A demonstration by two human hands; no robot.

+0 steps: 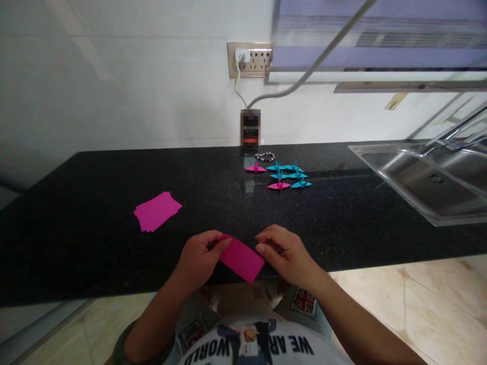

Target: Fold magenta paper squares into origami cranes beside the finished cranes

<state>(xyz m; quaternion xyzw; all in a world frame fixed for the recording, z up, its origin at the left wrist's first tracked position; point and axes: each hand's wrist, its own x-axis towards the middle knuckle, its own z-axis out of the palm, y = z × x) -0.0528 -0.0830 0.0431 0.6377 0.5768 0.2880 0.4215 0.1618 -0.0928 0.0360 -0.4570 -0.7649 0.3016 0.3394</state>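
Note:
A pink sheet of origami paper (pixel 242 258), in the shape of a narrow rectangle, is tilted above the front edge of the counter. My left hand (pixel 200 256) pinches its upper left corner between thumb and fingers. Close by the paper's right end is my right hand (pixel 286 253), its fingers curled and a small gap between thumb and index fingertip. Nothing shows in that gap; whether the hand touches the paper's edge I cannot tell. To the left on the counter lies a loose stack of pink paper sheets (pixel 157 212).
Folded paper cranes stand beyond my hands: two pink cranes (pixel 279 186) and several blue cranes (pixel 298 175). Behind them are a beaded bracelet (pixel 265 156) and a phone (pixel 250 129) leaning on the wall, below a socket (pixel 258 62). A steel sink (pixel 403 177) bounds the black counter (pixel 213 187) at right.

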